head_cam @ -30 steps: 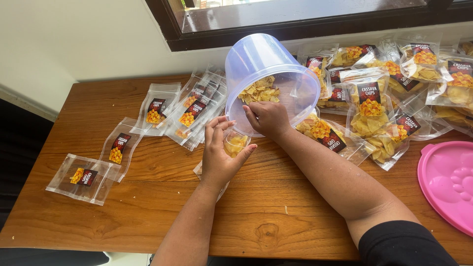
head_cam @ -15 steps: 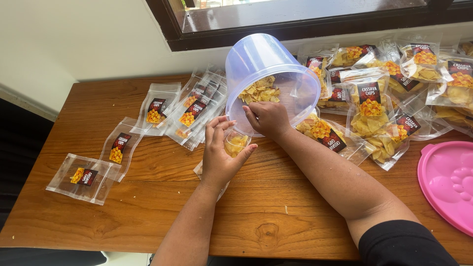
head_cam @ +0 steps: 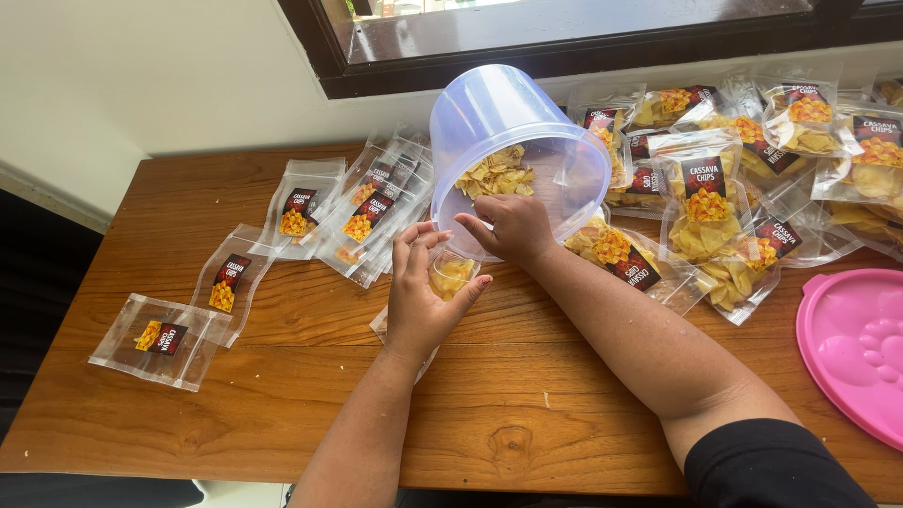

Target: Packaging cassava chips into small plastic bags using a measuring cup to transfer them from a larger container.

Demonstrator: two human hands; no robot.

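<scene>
Near the middle of the wooden table (head_cam: pixel 235 395), the left hand (head_cam: pixel 420 306) held a small clear pouch (head_cam: pixel 450 275) upright with its mouth open, fingers curled around its sides and clamped on it. A few yellow chips already lay in that pouch, so it looked only partly filled. Just beyond it, the right hand (head_cam: pixel 513 228) rested at the mouth of a clear plastic bucket (head_cam: pixel 513 141) that was tipped on its side toward the person, fingers bent and drawn together at the rim; whether they pinched any chips I cannot tell. A modest heap of chips (head_cam: pixel 496 172) sat inside the bucket.

To the far right, a crowd of filled pouches (head_cam: pixel 715 216) lay heaped below the window sill, more than 10 of them, suggesting much of the packing was done. To the left, a fan of flat empty pouches (head_cam: pixel 372 212) waited, with 3 more (head_cam: pixel 162 341) scattered nearer the left edge, so a fair number seemed left to fill. A pink lid (head_cam: pixel 851 348) lay at the right edge.
</scene>
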